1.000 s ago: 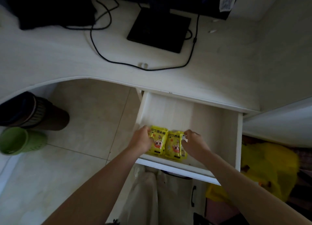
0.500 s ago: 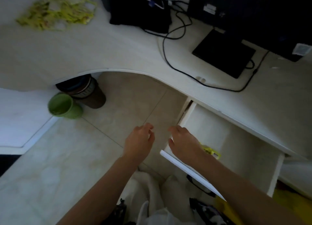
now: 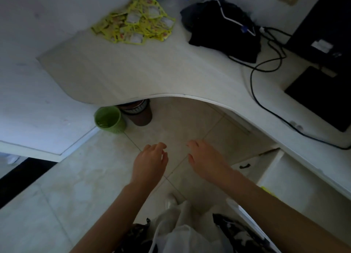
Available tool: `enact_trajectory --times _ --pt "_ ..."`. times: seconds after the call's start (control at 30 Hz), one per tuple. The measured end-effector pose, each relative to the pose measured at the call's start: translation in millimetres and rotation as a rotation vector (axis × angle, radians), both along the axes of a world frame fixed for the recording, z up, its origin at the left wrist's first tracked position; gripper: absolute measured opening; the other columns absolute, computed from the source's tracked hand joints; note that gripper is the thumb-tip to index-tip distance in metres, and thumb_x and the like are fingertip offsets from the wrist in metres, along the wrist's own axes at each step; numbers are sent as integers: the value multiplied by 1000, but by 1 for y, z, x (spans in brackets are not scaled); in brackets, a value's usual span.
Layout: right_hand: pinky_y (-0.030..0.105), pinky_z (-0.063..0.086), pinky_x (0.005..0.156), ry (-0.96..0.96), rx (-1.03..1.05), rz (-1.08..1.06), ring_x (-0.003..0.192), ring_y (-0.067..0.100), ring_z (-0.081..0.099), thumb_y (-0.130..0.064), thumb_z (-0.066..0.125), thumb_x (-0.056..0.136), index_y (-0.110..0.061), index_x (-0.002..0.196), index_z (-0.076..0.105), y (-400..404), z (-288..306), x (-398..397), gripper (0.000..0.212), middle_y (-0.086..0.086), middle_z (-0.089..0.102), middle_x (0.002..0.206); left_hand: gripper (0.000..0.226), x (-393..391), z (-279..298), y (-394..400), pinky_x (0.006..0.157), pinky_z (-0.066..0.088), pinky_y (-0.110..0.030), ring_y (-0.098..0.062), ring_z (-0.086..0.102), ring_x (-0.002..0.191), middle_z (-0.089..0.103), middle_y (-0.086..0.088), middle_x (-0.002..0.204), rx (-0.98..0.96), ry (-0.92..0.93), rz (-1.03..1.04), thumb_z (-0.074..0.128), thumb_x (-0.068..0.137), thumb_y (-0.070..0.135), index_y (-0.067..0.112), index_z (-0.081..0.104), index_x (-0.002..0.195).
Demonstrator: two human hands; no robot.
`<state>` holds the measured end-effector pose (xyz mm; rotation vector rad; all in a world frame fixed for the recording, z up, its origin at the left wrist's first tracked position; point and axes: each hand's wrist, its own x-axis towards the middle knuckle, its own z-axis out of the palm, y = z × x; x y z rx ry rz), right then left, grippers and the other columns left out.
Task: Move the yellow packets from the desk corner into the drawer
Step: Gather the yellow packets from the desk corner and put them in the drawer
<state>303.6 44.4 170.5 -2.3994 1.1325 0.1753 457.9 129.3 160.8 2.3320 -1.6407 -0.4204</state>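
Yellow packets (image 3: 133, 23) lie in a loose heap on the far corner of the pale surface (image 3: 144, 72), in the upper middle of the frame, just left of a black bundle (image 3: 222, 30). Both hands hang low in the frame over the floor, well apart from the heap and holding nothing: the left hand (image 3: 150, 162) and the right hand (image 3: 206, 159) each have relaxed, slightly spread fingers. The heap sits up and a little left of them, its long axis running left to right, so the left hand looks the nearer. At the lower right edge the drawer (image 3: 296, 178) stands open, with a scrap of yellow showing inside.
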Motion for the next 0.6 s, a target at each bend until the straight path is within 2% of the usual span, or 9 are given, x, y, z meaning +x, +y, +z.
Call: enact_trajectory --times 0.33,0.47,0.6 --pt "40 48 88 -51 -95 43 109 29 53 -23 41 95 -8 124 49 -88 13 123 34 13 55 122 22 122 16 -64 77 51 -33 -20 62 96 68 1 99 -51 -24 100 55 92 25 18 64 111" --pt "39 46 88 -67 -139 83 111 29 52 -20 40 96 -9 128 48 -138 18 162 35 10 55 122 17 162 15 -106 70 51 -35 -25 62 92 69 -3 93 -78 -30 123 57 89 21 16 65 103" --pt "34 47 86 -72 -168 119 111 23 52 -24 40 98 -13 131 45 -192 29 194 35 6 55 124 23 196 17 -158 79 52 -36 -20 58 98 69 2 101 -72 -10 133 52 93 24 18 62 113"
